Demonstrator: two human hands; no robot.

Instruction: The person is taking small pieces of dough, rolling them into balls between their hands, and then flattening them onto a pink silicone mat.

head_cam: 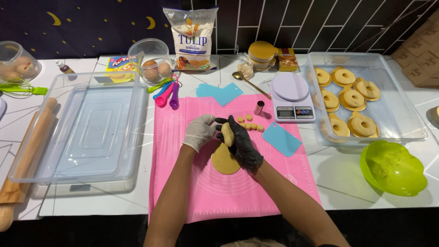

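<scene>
I look down on a white table (347,178) with a pink mat (192,192) in the middle of it; everything I handle sits on that mat. To the left stands an empty clear bin (27,160), with a rolling pin (27,146) along its far-left side; to the right a second clear bin (411,123) holds ring-shaped dough pieces (353,98), and a green bowl (393,168) sits nearer than it. At the far edge of the mat I see a scale (292,97), a flour bag (193,39) behind it to the left, a teal scraper (220,93) and a blue scraper (281,139).

Near the mat's centre lies a flat dough disc (225,161); directly above its far edge I hold a dough lump (227,134), its long axis running near to far. My left hand (200,132), in a white glove, curls against the lump from the left; my right hand (242,142), in a black glove, wraps it from the right with fingers over the far end; both hands clasp it together, and neither is nearer than the other. Just to the far right of the lump lie small dough balls (250,123) and a small metal cutter (259,107), nearer my right hand.
</scene>
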